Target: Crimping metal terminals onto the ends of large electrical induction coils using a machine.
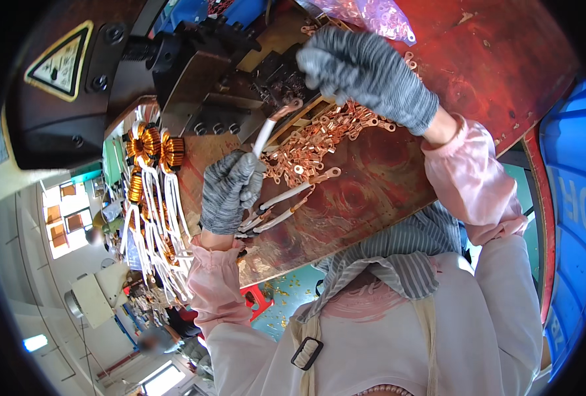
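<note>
My left hand (232,191), in a grey striped knit glove, is closed round a white-sleeved wire (264,137). A copper ring lug (292,107) sits at the wire's upper end, beside the dark tooling of a press (200,89). My right hand (352,69), gloved alike, is raised above the far part of a pile of copper lugs (313,138). Its fingers are curled together, and what they hold, if anything, is hidden. Two more white-sleeved wires (286,198) lie on the red-brown tabletop (346,211) next to my left hand; at least one ends in a ring lug.
Copper-wound coils (144,145) with long white leads hang at the left below the press. A clear pinkish plastic bag (379,16) lies at the far edge. A blue bin (573,198) stands at the right, and a red stool (259,302) below the table.
</note>
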Motion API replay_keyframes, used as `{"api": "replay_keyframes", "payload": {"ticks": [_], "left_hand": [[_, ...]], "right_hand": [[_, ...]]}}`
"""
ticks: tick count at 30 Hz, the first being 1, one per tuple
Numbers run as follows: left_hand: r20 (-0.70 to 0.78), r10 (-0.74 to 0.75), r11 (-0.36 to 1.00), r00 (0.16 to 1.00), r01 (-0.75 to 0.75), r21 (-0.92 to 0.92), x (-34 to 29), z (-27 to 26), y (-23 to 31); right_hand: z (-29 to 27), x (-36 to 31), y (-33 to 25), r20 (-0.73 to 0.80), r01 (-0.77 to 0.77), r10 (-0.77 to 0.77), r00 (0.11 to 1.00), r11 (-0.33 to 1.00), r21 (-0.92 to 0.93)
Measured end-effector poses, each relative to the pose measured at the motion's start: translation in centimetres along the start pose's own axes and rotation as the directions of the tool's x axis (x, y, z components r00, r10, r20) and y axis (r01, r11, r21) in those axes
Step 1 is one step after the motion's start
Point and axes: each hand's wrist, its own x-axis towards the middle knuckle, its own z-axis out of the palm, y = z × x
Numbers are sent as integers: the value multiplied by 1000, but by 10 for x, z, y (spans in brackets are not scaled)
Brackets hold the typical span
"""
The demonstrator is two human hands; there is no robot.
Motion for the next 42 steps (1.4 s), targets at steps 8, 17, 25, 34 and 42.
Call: {"api": "replay_keyframes", "payload": {"ticks": [8, 17, 25, 34, 42], "left_hand": [[481, 331, 725, 812, -545, 421, -25, 7, -1], [534, 201, 718, 821, -495, 490, -66, 43, -41], [89, 914, 278, 397, -768, 577, -111, 47, -67], [-845, 505, 845, 177, -299, 442, -177, -25, -173], [-659, 709, 637, 252, 173, 751, -189, -61, -184]], "right_hand": [[14, -73, -38, 471, -180, 243, 848, 968, -176], [-7, -150, -36, 600, 0, 380, 704, 845, -535], [52, -35, -87, 676, 495, -40, 736, 713, -497], [261, -9, -31, 771, 504, 628, 107, 634, -587], [271, -27, 7, 653, 127, 746, 131, 641, -757]]}}
